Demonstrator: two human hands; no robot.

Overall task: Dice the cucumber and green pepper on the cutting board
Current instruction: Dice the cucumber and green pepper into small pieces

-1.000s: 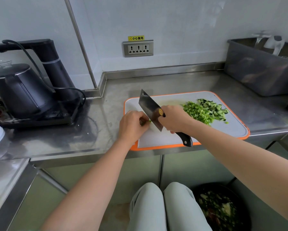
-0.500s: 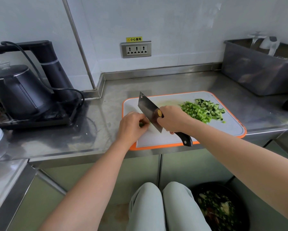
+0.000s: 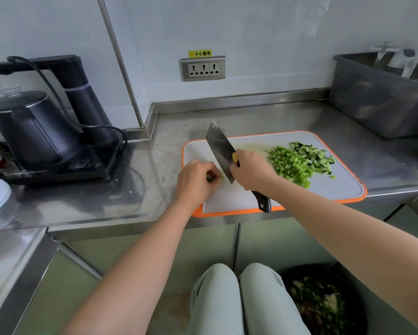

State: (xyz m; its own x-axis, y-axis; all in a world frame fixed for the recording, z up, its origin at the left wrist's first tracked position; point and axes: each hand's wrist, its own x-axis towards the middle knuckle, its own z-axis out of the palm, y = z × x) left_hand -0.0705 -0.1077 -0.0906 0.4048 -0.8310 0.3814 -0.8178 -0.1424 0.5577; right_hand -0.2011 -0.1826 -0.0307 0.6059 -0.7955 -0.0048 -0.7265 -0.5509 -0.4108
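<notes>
Little has shifted in the last second: both hands keep their places at the left end of the cutting board (image 3: 343, 187). In the head view, the left hand (image 3: 194, 182) pinches a small green pepper scrap (image 3: 211, 178) under curled fingers. Just to its right, the right hand (image 3: 250, 171) grips the cleaver (image 3: 218, 143), whose blade runs away from the person, beside the left knuckles. The scrap lies between the hands. The diced pile (image 3: 297, 163) lies well to the right.
</notes>
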